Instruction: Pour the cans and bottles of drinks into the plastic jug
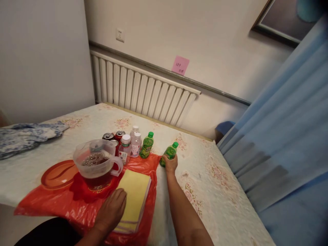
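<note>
My right hand (171, 163) is wrapped round a green drink bottle (171, 152) with a green cap, just off the right corner of a red plastic bag (151, 201). The bottle leans to the right in view; I cannot tell whether its base touches the tablecloth. My left hand (112, 206), fingers curled together, rests at the left edge of a yellow notepad (135, 194) lying on the bag. Left of the pad stands a clear plastic jug (94, 171) with dark, foamy liquid. Another green bottle (147, 146) stands upright behind the pad.
Clear bottles with white caps (125, 147) and red drink cans (119, 135) cluster behind the jug. An orange lid (58, 174) lies left of it. Blue-patterned fabric (28, 138) is at the far left. A radiator (143, 92) and a blue curtain (279, 130) border the flowered tablecloth (205, 191).
</note>
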{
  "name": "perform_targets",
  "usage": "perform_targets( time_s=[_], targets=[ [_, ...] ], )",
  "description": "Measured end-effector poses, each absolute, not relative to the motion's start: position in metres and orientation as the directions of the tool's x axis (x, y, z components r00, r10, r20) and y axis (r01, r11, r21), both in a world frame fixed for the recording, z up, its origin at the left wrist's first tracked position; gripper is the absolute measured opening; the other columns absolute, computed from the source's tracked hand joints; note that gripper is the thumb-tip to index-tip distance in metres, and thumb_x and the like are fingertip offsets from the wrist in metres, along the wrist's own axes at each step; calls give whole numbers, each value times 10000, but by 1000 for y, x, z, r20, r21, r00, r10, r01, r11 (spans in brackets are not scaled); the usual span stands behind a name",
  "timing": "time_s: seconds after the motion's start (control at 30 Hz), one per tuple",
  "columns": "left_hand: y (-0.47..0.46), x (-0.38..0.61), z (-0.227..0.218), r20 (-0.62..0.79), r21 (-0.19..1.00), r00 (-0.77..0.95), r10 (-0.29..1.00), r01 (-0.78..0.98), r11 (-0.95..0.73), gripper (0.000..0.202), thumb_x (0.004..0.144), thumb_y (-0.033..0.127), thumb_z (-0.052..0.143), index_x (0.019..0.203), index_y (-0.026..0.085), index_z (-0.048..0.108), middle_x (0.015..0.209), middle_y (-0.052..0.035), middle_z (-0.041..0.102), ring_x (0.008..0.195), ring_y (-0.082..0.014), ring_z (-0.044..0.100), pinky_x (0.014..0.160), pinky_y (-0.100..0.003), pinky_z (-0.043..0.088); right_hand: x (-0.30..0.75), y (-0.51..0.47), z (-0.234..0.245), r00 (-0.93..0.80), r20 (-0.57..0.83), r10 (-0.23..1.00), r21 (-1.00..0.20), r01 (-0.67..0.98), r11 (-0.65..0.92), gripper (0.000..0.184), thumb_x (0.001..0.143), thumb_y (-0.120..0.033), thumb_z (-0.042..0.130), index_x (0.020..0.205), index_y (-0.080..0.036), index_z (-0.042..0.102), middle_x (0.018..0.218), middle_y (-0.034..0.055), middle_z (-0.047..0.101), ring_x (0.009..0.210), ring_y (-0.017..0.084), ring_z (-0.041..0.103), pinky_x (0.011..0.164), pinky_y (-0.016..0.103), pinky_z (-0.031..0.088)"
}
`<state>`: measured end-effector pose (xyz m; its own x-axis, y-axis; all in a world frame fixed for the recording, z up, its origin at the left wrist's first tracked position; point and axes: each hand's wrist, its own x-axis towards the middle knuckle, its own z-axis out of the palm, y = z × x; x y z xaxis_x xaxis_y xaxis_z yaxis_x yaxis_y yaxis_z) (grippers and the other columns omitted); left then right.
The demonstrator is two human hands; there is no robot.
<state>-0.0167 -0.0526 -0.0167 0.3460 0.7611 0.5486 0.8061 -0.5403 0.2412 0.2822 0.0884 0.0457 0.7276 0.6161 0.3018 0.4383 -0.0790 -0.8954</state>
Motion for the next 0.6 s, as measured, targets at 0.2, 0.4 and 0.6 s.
perform_targets(
  time_s=[0.2,0.4,0.6],
  targets=[
    [-54,-16,-13,518,290,332,789,799,-527,209,965,205,424,903,217,623,947,-63,653,888,-225,626,813,-363,486,273,83,51,733,300,610,-869,474,-142,401,587,-438,727,888,-199,613,908,119,727,859,291,683,732,343,501],
    [-54,-14,-8,494,322,335,802,786,-527,219,951,184,414,877,213,617,909,-60,638,876,-215,609,815,-347,475,270,30,55,709,308,635,-846,510,-158,363,596,-413,710,879,-200,628,875,103,739,810,280,692,704,335,520],
    [-53,-14,5,388,365,356,850,787,-497,244,948,194,378,838,201,597,883,-65,617,844,-210,588,798,-346,465,260,-47,58,632,300,714,-832,539,-128,364,558,-363,735,871,-203,642,822,72,731,758,270,692,684,334,532]
  ],
)
